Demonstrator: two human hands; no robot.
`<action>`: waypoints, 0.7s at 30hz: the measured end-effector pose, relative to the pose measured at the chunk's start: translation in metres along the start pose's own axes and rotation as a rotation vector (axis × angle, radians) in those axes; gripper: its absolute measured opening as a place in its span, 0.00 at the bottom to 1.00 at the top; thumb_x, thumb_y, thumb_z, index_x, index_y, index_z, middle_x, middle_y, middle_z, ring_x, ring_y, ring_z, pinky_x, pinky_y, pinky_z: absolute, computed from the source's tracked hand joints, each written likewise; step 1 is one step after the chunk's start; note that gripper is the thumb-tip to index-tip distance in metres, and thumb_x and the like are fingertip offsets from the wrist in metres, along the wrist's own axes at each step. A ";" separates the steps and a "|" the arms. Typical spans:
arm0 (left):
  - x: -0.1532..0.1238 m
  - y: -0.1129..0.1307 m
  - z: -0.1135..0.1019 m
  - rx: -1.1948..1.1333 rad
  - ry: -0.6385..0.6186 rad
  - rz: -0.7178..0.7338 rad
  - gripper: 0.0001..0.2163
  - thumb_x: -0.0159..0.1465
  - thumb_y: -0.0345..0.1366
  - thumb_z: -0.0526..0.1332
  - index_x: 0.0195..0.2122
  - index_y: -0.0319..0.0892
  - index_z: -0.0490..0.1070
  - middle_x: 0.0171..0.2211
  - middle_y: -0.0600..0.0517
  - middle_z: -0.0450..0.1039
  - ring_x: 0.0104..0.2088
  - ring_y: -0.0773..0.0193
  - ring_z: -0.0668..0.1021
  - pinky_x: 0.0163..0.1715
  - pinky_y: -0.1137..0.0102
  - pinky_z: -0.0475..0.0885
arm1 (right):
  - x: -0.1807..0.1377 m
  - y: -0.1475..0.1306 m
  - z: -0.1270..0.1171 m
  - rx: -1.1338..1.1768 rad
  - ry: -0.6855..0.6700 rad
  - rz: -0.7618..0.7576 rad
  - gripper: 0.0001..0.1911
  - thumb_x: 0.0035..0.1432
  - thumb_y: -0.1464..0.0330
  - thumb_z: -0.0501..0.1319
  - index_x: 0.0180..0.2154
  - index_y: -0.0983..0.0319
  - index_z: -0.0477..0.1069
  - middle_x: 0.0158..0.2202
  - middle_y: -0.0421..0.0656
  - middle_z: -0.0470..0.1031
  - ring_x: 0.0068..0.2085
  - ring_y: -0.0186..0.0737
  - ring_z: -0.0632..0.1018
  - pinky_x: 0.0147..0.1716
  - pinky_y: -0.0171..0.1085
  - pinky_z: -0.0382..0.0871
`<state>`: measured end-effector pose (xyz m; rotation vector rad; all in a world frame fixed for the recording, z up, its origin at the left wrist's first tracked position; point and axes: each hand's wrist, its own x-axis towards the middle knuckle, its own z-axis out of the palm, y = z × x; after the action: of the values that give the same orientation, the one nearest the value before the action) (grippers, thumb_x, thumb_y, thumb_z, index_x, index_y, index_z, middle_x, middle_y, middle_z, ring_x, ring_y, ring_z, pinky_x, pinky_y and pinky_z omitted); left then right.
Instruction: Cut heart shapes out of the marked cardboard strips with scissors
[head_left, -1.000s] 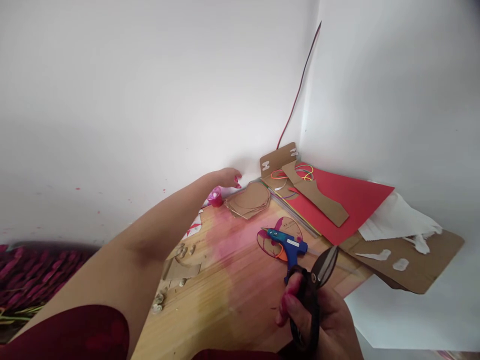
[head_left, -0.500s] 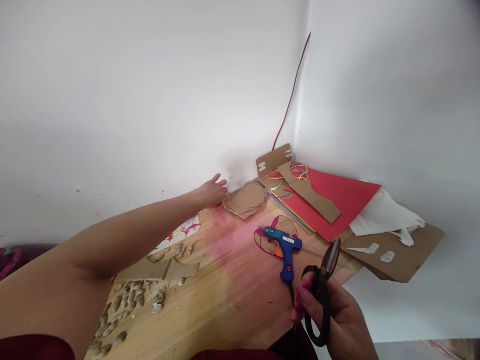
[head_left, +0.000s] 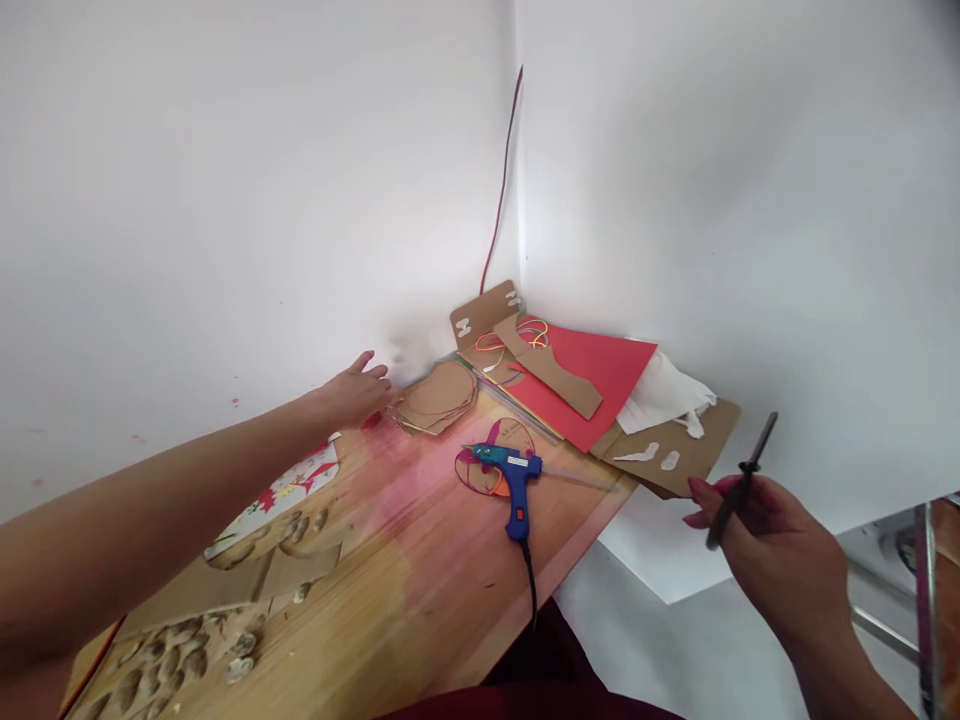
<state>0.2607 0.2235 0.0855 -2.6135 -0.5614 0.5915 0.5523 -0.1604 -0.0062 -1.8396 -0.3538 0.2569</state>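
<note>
My left hand point(head_left: 355, 393) reaches to the back of the table, its fingers apart beside a stack of cut cardboard pieces point(head_left: 441, 393). Whether its fingertips touch the stack I cannot tell. Under this hand shows a small red patch. Off the table's right edge, my right hand point(head_left: 787, 555) grips dark-handled scissors point(head_left: 742, 490), the blades pointing up and away. Between the hands, a blue hot glue gun point(head_left: 516, 480) lies on a round, pink-stained cardboard piece point(head_left: 471, 472), with a clear glue stick out of its back.
At the back right lie red paper point(head_left: 600, 350), a curved cardboard strip point(head_left: 559, 380), coiled wires point(head_left: 534, 330), white paper point(head_left: 664, 395) and brown cardboard point(head_left: 720, 430). Several small stones or shells point(head_left: 169, 665), flat cardboard point(head_left: 225, 585) and a star-patterned sheet point(head_left: 292, 490) lie at the left. White walls meet behind.
The view has turned right, so the table things sit further left. My right hand has moved right with the scissors, turning them. My left hand stays by the cardboard stack.
</note>
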 end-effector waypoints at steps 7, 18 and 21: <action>0.022 0.047 -0.031 -0.102 0.091 -0.022 0.26 0.60 0.31 0.63 0.61 0.48 0.70 0.59 0.42 0.73 0.58 0.48 0.70 0.61 0.49 0.57 | 0.010 0.025 -0.006 0.015 0.089 0.112 0.20 0.50 0.52 0.70 0.37 0.58 0.73 0.36 0.46 0.82 0.31 0.49 0.83 0.22 0.39 0.69; 0.070 0.073 0.010 -0.430 0.182 0.087 0.24 0.61 0.33 0.60 0.60 0.43 0.73 0.67 0.39 0.65 0.64 0.38 0.65 0.59 0.46 0.59 | 0.032 0.030 0.025 0.677 0.003 0.261 0.30 0.31 0.56 0.81 0.32 0.65 0.72 0.20 0.37 0.72 0.17 0.31 0.71 0.09 0.28 0.58; 0.065 0.071 0.008 -0.504 0.226 0.078 0.23 0.59 0.31 0.63 0.57 0.41 0.76 0.65 0.37 0.67 0.64 0.38 0.67 0.60 0.47 0.61 | 0.035 0.028 0.026 0.645 -0.015 0.267 0.31 0.28 0.58 0.82 0.32 0.65 0.72 0.19 0.36 0.72 0.16 0.30 0.69 0.08 0.27 0.57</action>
<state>0.3318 0.1965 0.0258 -3.1310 -0.5989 0.1823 0.5790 -0.1317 -0.0405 -1.2412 -0.0197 0.5046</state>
